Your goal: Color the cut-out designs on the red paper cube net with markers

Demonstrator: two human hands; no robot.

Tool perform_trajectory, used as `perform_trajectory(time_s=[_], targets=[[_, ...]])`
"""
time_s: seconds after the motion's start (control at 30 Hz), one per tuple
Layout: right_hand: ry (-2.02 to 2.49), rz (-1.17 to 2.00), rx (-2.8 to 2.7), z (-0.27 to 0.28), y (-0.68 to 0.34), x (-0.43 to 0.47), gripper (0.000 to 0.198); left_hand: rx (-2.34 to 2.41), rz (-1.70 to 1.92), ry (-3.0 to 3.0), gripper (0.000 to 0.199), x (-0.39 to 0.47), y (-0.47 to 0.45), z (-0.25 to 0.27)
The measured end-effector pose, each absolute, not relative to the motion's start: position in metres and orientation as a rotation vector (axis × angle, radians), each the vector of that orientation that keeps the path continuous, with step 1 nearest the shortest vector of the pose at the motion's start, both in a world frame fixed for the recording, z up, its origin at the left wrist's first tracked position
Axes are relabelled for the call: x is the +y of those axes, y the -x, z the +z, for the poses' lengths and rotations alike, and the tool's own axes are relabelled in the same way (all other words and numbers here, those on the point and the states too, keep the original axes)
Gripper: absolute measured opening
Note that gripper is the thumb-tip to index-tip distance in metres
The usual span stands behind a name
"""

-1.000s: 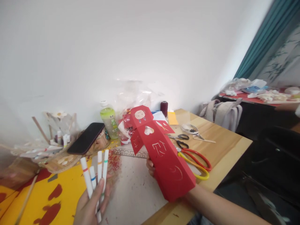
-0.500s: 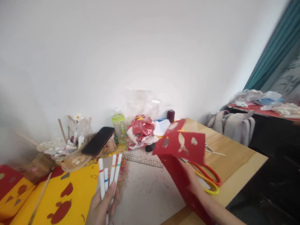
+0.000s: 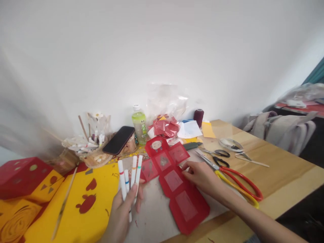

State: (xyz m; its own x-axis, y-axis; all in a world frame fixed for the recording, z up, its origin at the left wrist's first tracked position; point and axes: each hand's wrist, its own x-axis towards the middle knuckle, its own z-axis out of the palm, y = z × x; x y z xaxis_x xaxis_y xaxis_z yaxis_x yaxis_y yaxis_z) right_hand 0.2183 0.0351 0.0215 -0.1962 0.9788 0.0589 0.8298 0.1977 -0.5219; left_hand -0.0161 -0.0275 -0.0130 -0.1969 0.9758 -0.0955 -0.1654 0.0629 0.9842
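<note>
My left hand (image 3: pixel 124 204) is closed around several white markers (image 3: pixel 127 177), held upright with red, blue, orange and green bands. Near the middle of the table lies a red paper box net (image 3: pixel 164 184), unfolded, with clear film over its cut-out windows. At its right edge the fingers of my right hand (image 3: pixel 196 173) are bent together, gripping the paper there. To the right of that hand rest large scissors (image 3: pixel 235 180) with red and yellow handles, and smaller black-handled scissors (image 3: pixel 221 158).
A green drink bottle (image 3: pixel 140 126), a black phone (image 3: pixel 118 140) and a plastic bag (image 3: pixel 165 126) of red scraps stand along the wall. A yellow sheet (image 3: pixel 101 211) with red shapes and a stick (image 3: pixel 66 200) lie at left. A thread spool (image 3: pixel 198 118) and tape roll (image 3: pixel 230 144) are at back right.
My right hand has brought the red paper net down from the air, and it now lies flat on the table. My left hand still holds the markers. The view has shifted to the left.
</note>
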Motion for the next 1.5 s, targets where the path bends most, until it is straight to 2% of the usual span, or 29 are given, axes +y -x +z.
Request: perform_trajectory(time_s=[0.17,0.37,0.53,0.77,1.1,1.37,1.5], targets=[[1.592,0.569,-2.136,0.036,-0.21,0.038,0.024,1.15,1.088,-0.897,0.038,-0.029,0.013,-0.005],[0.963,1.54,-1.984,0.039,-0.174,0.033,0.023,0.981,0.956,-0.785,0.038,-0.029,0.009,0.003],[0.838,1.825,-1.706,0.035,-0.156,0.039,0.028,0.869,0.869,-0.697,0.043,-0.028,0.01,0.004],[0.952,1.753,-1.625,0.029,-0.152,0.051,0.022,0.678,0.86,-0.537,0.025,-0.021,0.016,0.001],[0.938,1.661,-1.69,0.029,-0.147,0.052,0.014,0.579,0.826,-0.4,0.033,-0.016,0.018,0.0],[0.88,1.574,-1.78,0.032,-0.142,0.05,0.02,0.615,0.798,-0.431,0.027,-0.015,0.02,0.002],[0.907,1.506,-1.801,0.031,-0.147,0.049,0.024,0.704,0.8,-0.502,0.031,-0.018,0.019,0.006]])
